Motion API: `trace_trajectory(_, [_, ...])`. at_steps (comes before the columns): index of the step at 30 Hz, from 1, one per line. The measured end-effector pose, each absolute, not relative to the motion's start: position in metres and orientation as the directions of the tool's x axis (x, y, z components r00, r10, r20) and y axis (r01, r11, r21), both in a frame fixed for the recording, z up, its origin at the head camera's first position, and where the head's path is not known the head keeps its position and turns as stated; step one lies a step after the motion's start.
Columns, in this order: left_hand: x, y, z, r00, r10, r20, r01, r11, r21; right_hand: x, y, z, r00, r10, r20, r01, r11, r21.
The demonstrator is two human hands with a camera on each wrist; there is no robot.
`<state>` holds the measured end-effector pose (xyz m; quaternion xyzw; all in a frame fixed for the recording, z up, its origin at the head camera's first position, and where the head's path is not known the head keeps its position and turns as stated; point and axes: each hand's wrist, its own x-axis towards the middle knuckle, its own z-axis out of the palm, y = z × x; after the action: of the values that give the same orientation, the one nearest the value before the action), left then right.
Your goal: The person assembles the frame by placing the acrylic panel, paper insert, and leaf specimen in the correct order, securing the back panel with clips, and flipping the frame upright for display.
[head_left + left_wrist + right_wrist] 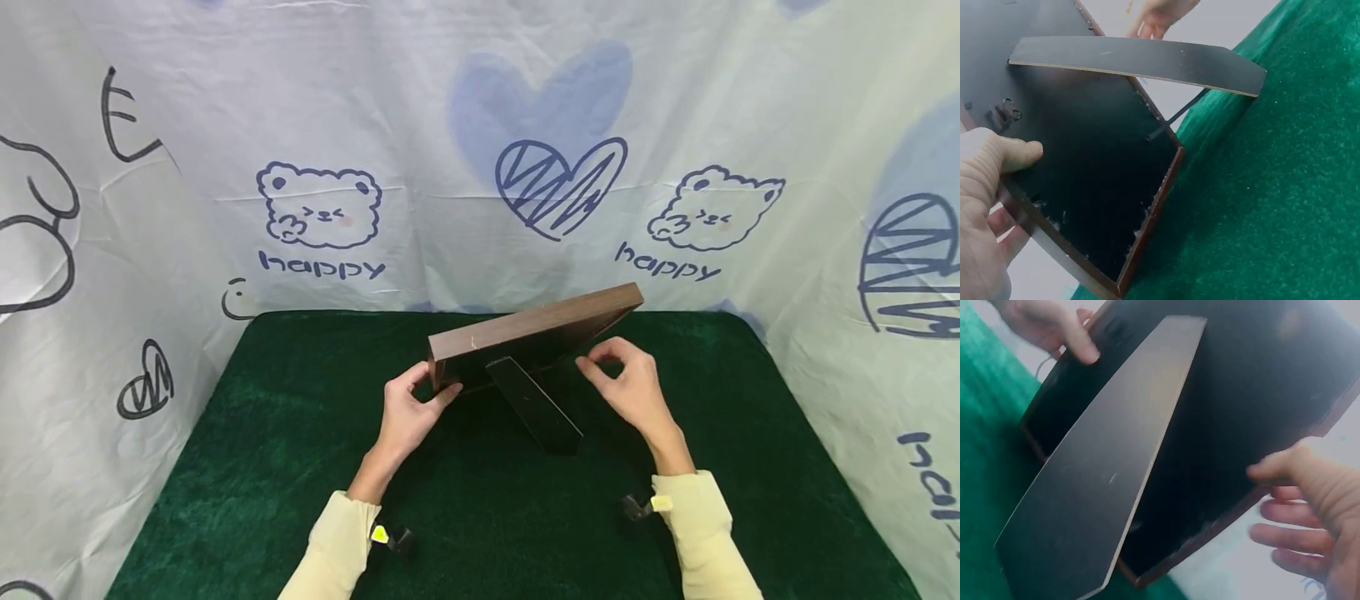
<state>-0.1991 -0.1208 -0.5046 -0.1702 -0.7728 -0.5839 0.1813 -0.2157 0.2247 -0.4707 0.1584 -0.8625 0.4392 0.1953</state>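
A brown wooden picture frame is tilted over the green cloth, its black back towards me. My left hand grips the frame's left edge, thumb on the back and fingers around the outer side. From the back, the black easel leg is swung out; a thin dark strap joins it to the back panel. My right hand is beside the right edge, thumb and forefinger close together, other fingers loose. In the right wrist view its thumb overlaps the edge; contact is unclear. The frame's front is hidden.
Dark green cloth covers the table under the frame. White curtains printed with blue hearts, bears and lettering hang behind and at both sides. A small metal fitting is on the back panel near the left thumb.
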Motion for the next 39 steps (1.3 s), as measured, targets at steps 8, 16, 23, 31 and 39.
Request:
trace_trajectory(8, [-0.197, -0.122, -0.495, -0.895, 0.054, 0.442, 0.441, 0.251, 0.862, -0.176, 0.198, -0.405, -0.678, 0.179, 0.713, -0.619, 0.385, -0.685])
trace_trajectory(16, [-0.196, -0.121, -0.487, -0.865, 0.124, 0.487, 0.502, 0.266, 0.823, -0.159, 0.181, -0.393, -0.584, 0.2, 0.787, -0.666, 0.435, -0.605])
trace_trajectory(23, [-0.191, -0.119, -0.478, -0.82, 0.205, 0.535, 0.573, 0.276, 0.772, -0.157, 0.184, -0.399, -0.698, -0.002, 0.717, -0.665, 0.375, -0.646])
trace_trajectory(31, [-0.169, -0.095, -0.466, -0.725, 0.296, 0.622, 0.688, 0.355, 0.633, -0.143, 0.177, -0.395, -0.745, -0.207, 0.634, -0.667, 0.235, -0.707])
trace_trajectory(39, [-0.149, -0.073, -0.461, -0.701, 0.33, 0.632, 0.707, 0.442, 0.552, -0.127, 0.159, -0.394, -0.762, -0.206, 0.613, -0.646, 0.308, -0.699])
